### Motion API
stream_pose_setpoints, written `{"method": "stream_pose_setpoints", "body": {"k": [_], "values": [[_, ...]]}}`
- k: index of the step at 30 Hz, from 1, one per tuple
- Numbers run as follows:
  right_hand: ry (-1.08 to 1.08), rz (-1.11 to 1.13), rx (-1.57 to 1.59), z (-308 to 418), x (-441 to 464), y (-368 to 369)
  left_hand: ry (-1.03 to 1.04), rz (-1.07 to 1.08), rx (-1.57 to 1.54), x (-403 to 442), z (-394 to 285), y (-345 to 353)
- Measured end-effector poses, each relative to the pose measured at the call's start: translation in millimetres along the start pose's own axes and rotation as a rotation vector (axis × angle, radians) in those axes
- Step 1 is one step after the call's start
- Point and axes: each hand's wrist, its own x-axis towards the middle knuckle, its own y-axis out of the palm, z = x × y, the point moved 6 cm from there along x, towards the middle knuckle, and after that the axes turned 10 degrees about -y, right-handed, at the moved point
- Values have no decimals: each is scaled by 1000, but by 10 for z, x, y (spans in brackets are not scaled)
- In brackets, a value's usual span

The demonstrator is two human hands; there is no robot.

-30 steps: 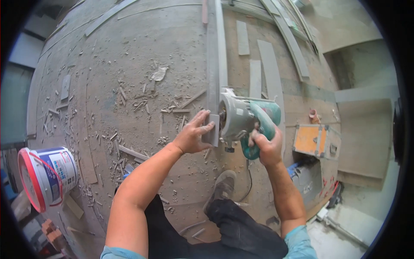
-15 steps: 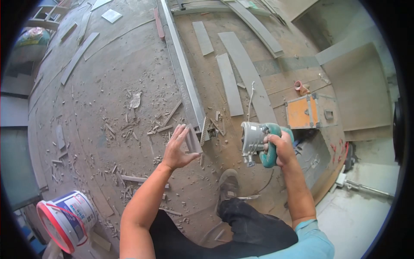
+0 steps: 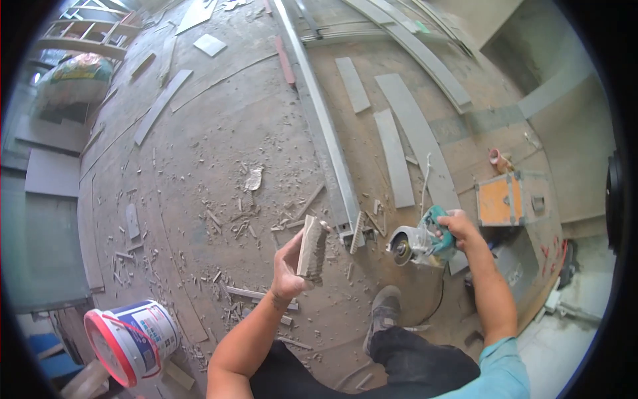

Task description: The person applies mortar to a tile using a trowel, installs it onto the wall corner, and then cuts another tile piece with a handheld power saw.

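A cut piece of tile [image 3: 312, 250], its rough edge turned up toward me, sits in my left hand [image 3: 288, 271], with the fingers wrapped round its far side. My right hand [image 3: 460, 229] grips the teal handle of a power cutter [image 3: 423, 241]. The cutter's round disc and metal guard face left and toward me. A gap separates the tile piece from the cutter. Below and between my hands, my shoe [image 3: 385, 307] rests on the dusty floor.
A long metal rail [image 3: 319, 113] runs away across the floor, with tile strips [image 3: 393, 158] to its right. Broken slivers litter the ground. A white bucket with a red rim [image 3: 149, 332] stands at lower left, an orange case [image 3: 500, 201] at right.
My left hand has turned the tile piece so its rough edge faces up. My right hand has rotated the cutter, bringing its disc into view. The whole scene has shifted right and down.
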Motion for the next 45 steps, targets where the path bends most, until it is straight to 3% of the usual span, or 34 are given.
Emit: {"method": "stream_pose_setpoints", "body": {"k": [2,4,5,7,8,10,12,15,19,21,24,25,26,27,28,30,34,35,36,41,42,43,44,45], "values": [[-173,-84,-512,54,450,-144,58,24,-89,-78,-115,-4],[-649,-377,-1047,-258,1024,-380,-144,-73,-300,-257,41,-98],[-562,-250,-874,166,724,-163,-159,-132,-353,-370,34,-72],[-577,-222,-1029,187,847,-212,-127,-129,-504,-677,-96,104],[-570,-212,-953,40,950,-420,-39,-167,-614,-851,-327,223],[-325,-359,-1202,45,581,-747,108,-119,-949,-1207,-718,426],[-233,-369,-1287,188,-27,-519,151,-193,-1088,-1892,-836,456],[-332,12,-1300,396,-1143,665,183,-345,-1151,-3228,-1127,393],[-531,674,-1258,842,-3238,2861,19,-1037,-790,-5573,-1117,532],[-612,940,-1246,1086,-4538,3929,-2,-1348,-1016,-6843,-1378,990],[-752,1273,-1248,1352,-6328,5458,134,-1441,-1289,-8224,-914,1923],[-811,1359,-1259,1395,-6829,5873,83,-1581,-1399,-8561,-934,2310],[-855,1427,-1274,1521,-7319,6245,-18,-1571,-1445,-8764,-421,2637],[-901,1479,-1286,1617,-7743,6589,-31,-1517,-1317,-9066,-889,2966],[-938,1514,-1296,1721,-8115,6901,-3,-1410,-1287,-9120,546,3145],[-978,1534,-1333,1897,-8663,7370,-335,-1541,-1285,-9627,-511,3780],[-958,1495,-1502,1973,-9292,7983,-755,-1715,-1461,-10251,-1593,4475],[-940,1479,-1570,1947,-9318,8085,-732,-1729,-1559,-10311,-1691,4614],[-927,1463,-1635,1903,-9344,8207,-564,-1640,-1727,-10328,-1494,4775],[-903,1393,-1962,1700,-9340,9025,-178,-1844,-2009,-9495,-968,4866],[-934,1394,-1996,1621,-9501,9326,-110,-1855,-2108,-9300,-944,4872],[-994,1420,-2002,1501,-9793,9744,-69,-1980,-1990,-9264,-1430,4747],[-1086,1471,-1991,1283,-10227,10239,-101,-1868,-2300,-8936,-1413,4702],[-1183,1528,-1964,1014,-10730,10734,45,-1812,-2273,-8640,-1382,4601]]}}
